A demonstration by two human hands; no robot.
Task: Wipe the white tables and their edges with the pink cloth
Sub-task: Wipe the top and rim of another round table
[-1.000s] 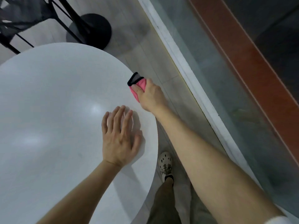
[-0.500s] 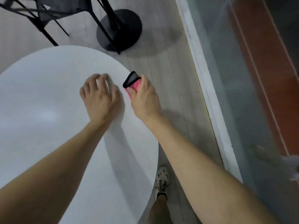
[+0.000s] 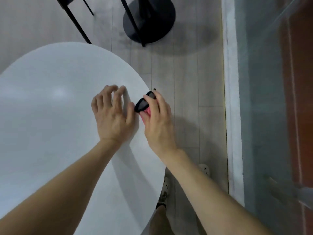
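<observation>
The right hand grips the pink cloth against the table's right edge to wipe it, while the left hand, fingers loosely bent, rests just beside it, likely steadying.

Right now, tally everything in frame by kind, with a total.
Round white table: 1
Pink cloth with black trim: 1
Bare hands: 2, left hand and right hand
Pale perforated shoes: 2
Black round pedestal base: 1
Black metal chair frame: 1, only partly in view
Total: 8
</observation>
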